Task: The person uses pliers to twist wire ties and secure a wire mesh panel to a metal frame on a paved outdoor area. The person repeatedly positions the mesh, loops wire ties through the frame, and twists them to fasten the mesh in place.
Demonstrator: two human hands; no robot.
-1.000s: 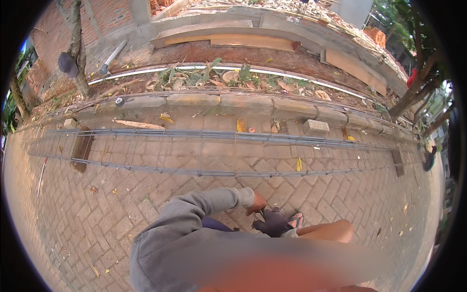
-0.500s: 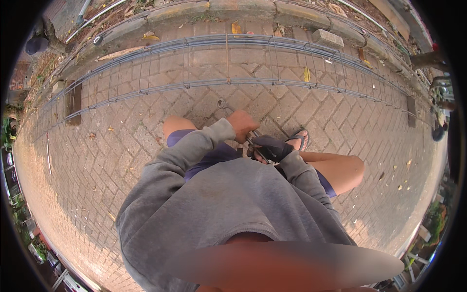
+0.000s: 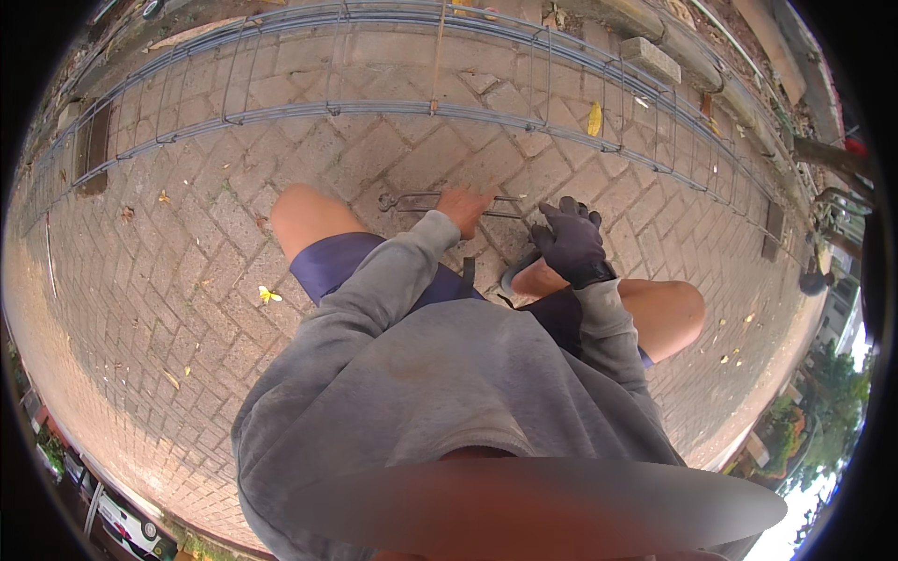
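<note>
My bare left hand [image 3: 466,208] is closed around a pair of long-handled pincers [image 3: 412,198]. Their rounded jaws point left, and the two thin handles stick out past my fingers to the right, spread apart. My right hand [image 3: 572,245], in a dark glove, is off to the right of the handle ends and apart from them. Its fingers are loosely spread, with nothing visible in them. Beyond both hands lies a long rebar cage [image 3: 374,108] of grey bars joined by thin square stirrups, one of them rusty.
Wooden blocks prop the cage at the left [image 3: 92,150] and right [image 3: 774,232]. Behind it runs a concrete curb [image 3: 687,51], with a loose grey brick [image 3: 650,60] beside it. Herringbone pavers [image 3: 224,224] with scattered leaves surround my bent knees.
My right hand has let go of the pincers and moved right, its fingers opening. My left hand has carried the pincers forward from my lap and turned them nearly level.
</note>
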